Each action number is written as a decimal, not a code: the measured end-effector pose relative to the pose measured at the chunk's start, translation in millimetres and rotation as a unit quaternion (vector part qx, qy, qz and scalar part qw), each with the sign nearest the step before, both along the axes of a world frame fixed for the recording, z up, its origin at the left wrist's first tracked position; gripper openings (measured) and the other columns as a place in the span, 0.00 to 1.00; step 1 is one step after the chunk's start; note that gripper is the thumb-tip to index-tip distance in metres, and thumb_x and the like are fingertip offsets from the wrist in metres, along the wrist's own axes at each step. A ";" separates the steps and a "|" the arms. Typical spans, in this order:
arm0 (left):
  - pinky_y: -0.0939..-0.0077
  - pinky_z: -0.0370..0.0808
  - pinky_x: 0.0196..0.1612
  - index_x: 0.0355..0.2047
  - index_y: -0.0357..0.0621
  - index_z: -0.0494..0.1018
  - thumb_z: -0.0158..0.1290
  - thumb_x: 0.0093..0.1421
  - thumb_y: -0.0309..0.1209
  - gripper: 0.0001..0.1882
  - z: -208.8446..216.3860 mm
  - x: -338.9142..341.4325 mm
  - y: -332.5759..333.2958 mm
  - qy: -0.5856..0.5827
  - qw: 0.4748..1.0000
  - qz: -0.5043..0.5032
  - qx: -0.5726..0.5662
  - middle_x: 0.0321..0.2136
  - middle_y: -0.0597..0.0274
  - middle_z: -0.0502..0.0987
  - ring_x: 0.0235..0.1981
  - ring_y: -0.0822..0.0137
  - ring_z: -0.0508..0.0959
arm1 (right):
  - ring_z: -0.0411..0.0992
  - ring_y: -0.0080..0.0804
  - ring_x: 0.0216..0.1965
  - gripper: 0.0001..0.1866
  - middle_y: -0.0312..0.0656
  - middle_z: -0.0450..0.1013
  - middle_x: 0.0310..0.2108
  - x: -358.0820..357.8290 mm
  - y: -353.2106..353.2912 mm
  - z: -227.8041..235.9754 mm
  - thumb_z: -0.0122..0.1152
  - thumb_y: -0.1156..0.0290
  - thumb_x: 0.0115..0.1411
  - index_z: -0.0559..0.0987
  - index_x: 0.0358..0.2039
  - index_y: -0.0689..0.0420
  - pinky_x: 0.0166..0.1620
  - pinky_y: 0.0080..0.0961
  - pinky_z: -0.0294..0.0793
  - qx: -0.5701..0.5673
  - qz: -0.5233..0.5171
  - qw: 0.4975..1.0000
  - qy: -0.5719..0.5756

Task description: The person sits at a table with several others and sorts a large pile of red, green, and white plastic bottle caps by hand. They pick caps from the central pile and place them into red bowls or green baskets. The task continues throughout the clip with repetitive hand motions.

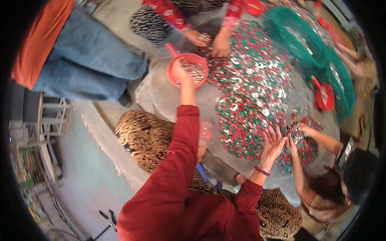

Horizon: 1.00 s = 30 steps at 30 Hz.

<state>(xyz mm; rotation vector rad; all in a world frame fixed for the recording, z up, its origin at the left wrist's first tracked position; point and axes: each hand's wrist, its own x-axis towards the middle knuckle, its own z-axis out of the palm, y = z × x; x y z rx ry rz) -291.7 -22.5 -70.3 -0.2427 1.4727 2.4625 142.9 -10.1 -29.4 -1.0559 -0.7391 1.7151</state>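
Red, round bowl (170,74) at twelve o'clock, left hand (181,73) inside, fingers' grip I can't tell; right hand (275,147), four o'clock, fingers splayed, empty, by granular red-green pieces (245,124)!

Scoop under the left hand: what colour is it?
The scoop is red, best seen in the head view.

Small pieces (241,140) make a speckle of red, green and white on a grey sheet (161,94). The handled bowl (205,67) is coral red; the netting (283,26), teal green. The wearer's sleeves (161,172) are plain dark red, the trousers (140,138) tan and black in swirls. A co-worker's jeans (92,60) are faded blue, the top (42,44) orange
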 end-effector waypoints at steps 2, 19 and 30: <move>0.65 0.69 0.44 0.38 0.42 0.75 0.48 0.54 0.35 0.14 1.3 -5.4 -15.4 0.083 0.987 -0.016 -0.139 0.34 0.56 0.75 0.40 0.62 0.75 | 0.69 0.44 0.50 0.36 0.54 0.68 0.50 18.7 -6.6 -4.4 0.32 0.42 0.65 0.64 0.56 0.64 0.52 0.37 0.69 -0.050 -0.076 0.996 0.001; 0.58 0.75 0.38 0.30 0.34 0.71 0.56 0.49 0.23 0.08 -75.4 216.9 3.9 0.477 0.600 -0.412 -0.493 0.31 0.41 0.75 0.34 0.47 0.77 | 0.70 0.40 0.44 0.26 0.51 0.68 0.47 10.7 -22.5 2.9 0.42 0.58 0.66 0.59 0.60 0.58 0.47 0.35 0.71 -0.092 -0.173 0.981 0.005; 0.56 0.73 0.35 0.36 0.44 0.76 0.51 0.53 0.31 0.11 -35.3 239.2 32.6 0.515 0.608 -0.500 -0.339 0.28 0.49 0.76 0.31 0.48 0.77 | 0.67 0.41 0.48 0.21 0.48 0.66 0.49 -13.8 -20.2 -48.0 0.48 0.61 0.63 0.67 0.53 0.57 0.52 0.42 0.68 -0.251 -0.142 0.942 0.169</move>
